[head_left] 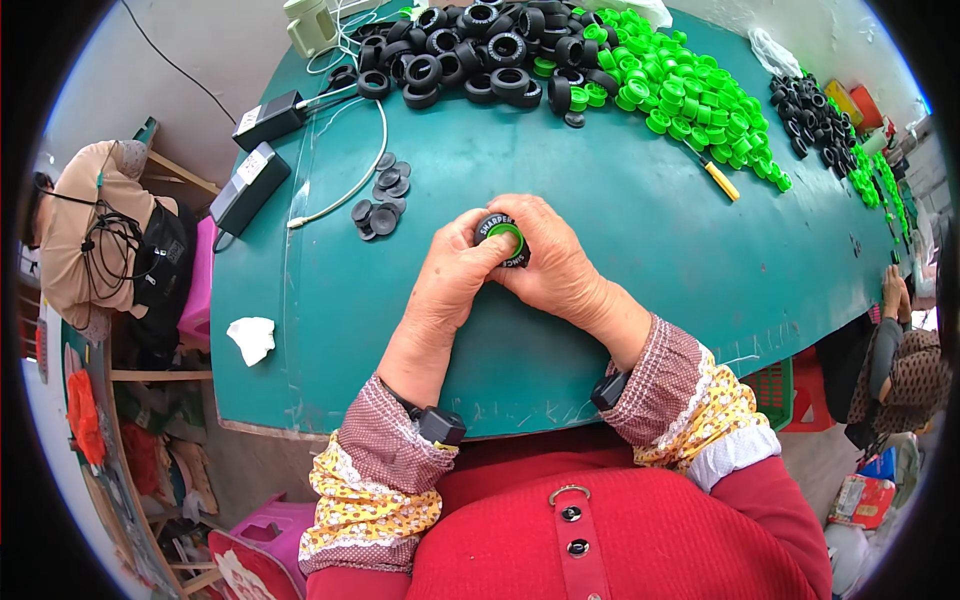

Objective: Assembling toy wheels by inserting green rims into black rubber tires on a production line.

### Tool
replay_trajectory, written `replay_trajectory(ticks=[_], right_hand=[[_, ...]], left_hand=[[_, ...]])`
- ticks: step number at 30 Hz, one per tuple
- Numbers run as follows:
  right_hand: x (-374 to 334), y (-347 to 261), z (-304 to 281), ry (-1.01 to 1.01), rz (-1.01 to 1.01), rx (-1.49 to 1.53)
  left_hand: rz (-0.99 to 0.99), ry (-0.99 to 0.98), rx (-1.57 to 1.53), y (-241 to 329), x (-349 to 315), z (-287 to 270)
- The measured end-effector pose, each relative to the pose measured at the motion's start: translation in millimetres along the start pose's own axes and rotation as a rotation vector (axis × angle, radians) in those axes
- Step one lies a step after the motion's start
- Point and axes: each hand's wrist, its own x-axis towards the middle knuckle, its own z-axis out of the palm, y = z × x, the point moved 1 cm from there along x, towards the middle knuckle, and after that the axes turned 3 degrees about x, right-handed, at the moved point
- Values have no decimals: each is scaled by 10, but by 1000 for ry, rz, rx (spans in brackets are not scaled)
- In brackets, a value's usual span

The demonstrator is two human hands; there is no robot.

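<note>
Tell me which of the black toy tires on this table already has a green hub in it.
The tire held between the left hand and right hand: a green hub fills its centre. The black tires piled at the table's far edge have hollow centres.

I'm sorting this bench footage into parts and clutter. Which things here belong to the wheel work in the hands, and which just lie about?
In the work:
- small tyre with green hub, held by left hand and right hand
- black tyres
- green hubs
- dark discs

Lying about:
- two power adapters
- white cable
- yellow-handled tool
- crumpled tissue
</note>
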Motion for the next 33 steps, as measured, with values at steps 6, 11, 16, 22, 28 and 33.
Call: replay_trajectory(ticks=[6, 11, 16, 22, 28, 33], right_hand=[[33, -81, -41, -12, 492, 374], [20, 93, -56, 55, 618, 912], [36, 134, -146, -4, 795, 1308], [4, 123, -125, -213, 781, 1347], [5, 104, -118, -179, 785, 1076], [9, 54, -92, -96, 772, 763]], left_hand=[[41, -84, -245, 60, -27, 54], [36, 16, -167, 43, 31, -45], [155, 245, 76, 53, 31, -192], [115, 216, 136, 49, 36, -120], [99, 106, 175, 45, 23, -114], [220, 256, 309, 9, 31, -72]])
